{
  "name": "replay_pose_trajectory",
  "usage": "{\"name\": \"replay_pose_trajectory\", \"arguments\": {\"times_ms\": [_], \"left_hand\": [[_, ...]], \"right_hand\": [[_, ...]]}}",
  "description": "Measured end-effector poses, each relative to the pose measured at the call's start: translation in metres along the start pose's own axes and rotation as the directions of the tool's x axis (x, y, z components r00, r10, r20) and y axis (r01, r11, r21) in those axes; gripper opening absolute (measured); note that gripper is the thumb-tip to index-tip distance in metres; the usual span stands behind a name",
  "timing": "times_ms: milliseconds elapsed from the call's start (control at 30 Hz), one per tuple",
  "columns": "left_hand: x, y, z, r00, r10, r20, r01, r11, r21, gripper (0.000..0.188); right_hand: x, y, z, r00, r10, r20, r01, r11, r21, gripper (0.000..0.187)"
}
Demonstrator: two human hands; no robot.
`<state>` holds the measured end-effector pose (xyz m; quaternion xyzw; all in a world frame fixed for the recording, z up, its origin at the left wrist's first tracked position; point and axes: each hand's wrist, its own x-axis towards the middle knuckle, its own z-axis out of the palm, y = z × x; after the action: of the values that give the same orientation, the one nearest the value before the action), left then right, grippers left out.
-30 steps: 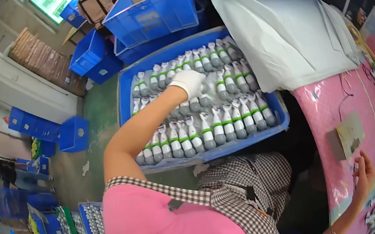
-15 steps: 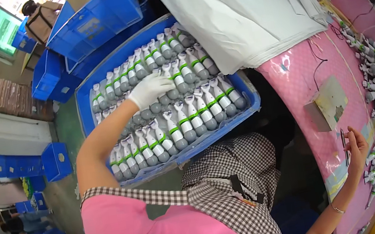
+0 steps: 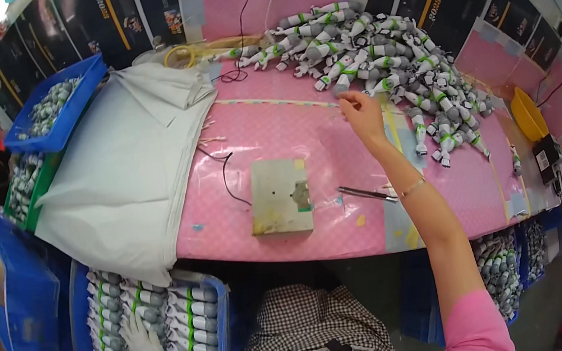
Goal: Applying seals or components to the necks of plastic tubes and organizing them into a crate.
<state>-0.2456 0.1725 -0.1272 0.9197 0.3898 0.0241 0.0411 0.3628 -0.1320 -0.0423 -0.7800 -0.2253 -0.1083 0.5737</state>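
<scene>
My left hand [image 3: 144,345], in a white glove, lies with fingers stretched out over the rows of small figures in a blue crate [image 3: 222,308]. These figures [image 3: 190,334] have a white body, a green band and a rounded grey end, and stand side by side in rows. My bare right hand [image 3: 363,118] reaches across the pink table to the near edge of a heap of like figures [image 3: 379,52]. Its fingers are pinched at the grey end of one figure [image 3: 345,80]. Black tweezers [image 3: 369,193] lie on the table below my right forearm.
A grey metal block [image 3: 276,198] stands mid-table on the pink covering [image 3: 215,218], with a thin black cord beside it. White sheets [image 3: 118,156] hang over the left table edge and part of the crate. Blue bins [image 3: 57,111] of figures stand far left. A yellow basin [image 3: 527,113] sits right.
My view has swung right, toward the table. My right hand has let go of the tweezers and moved to the heap. My left hand stays over the crate's rows.
</scene>
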Motion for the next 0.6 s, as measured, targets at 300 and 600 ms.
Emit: {"name": "replay_pose_trajectory", "arguments": {"times_ms": [300,600], "left_hand": [[-0.012,0.002,-0.008,0.997,-0.068,0.039,0.067,0.998,0.01,0.057],[0.036,0.095,-0.063,0.815,-0.397,-0.422,-0.113,0.606,-0.788,0.031]], "right_hand": [[0.059,-0.001,0.036,0.962,0.273,-0.022,-0.196,0.629,-0.752,0.057],[-0.042,-0.092,-0.027,0.922,0.296,0.249,-0.38,0.573,0.726,0.035]]}}
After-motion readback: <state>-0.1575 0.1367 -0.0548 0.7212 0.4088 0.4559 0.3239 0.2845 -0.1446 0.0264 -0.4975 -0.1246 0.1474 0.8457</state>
